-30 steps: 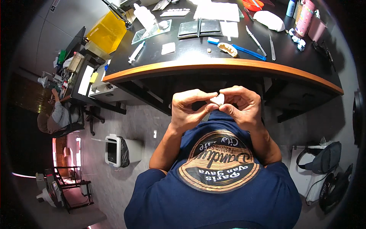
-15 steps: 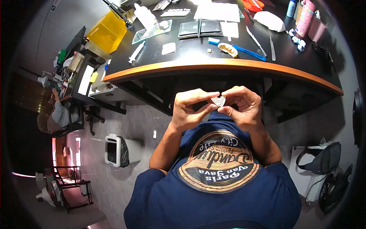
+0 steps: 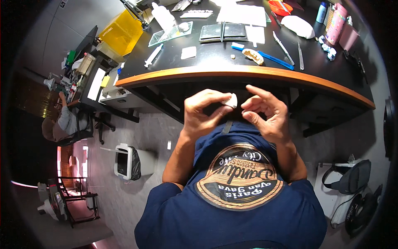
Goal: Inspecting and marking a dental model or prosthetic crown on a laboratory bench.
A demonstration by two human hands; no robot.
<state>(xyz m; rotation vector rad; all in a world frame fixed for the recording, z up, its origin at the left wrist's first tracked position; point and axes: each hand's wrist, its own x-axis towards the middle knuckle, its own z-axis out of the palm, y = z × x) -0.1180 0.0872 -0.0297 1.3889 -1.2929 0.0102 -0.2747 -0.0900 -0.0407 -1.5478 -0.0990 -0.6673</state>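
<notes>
Between the thumb and fingers of my left hand [image 3: 203, 112] is a small white piece [image 3: 232, 101], dotted with holes. It is held above my lap, in front of the desk edge. My right hand [image 3: 267, 114] hovers just to its right with nothing in it, index finger raised and thumb apart from the fingers. A gap separates it from the white piece. What the piece is exactly, I cannot make out.
On the black desk with an orange edge [image 3: 248, 73] lie a dental cast [image 3: 253, 56], a blue toothbrush [image 3: 275, 60], a syringe [image 3: 154, 55], two slim metal tools, a dark flat case [image 3: 211, 33] and a glass slab [image 3: 166, 36]. A bin [image 3: 124, 162] stands at left; another person [image 3: 68, 120] sits beyond.
My right hand has come off the white piece and opened to its right. The left hand keeps it and has turned it and raised it slightly.
</notes>
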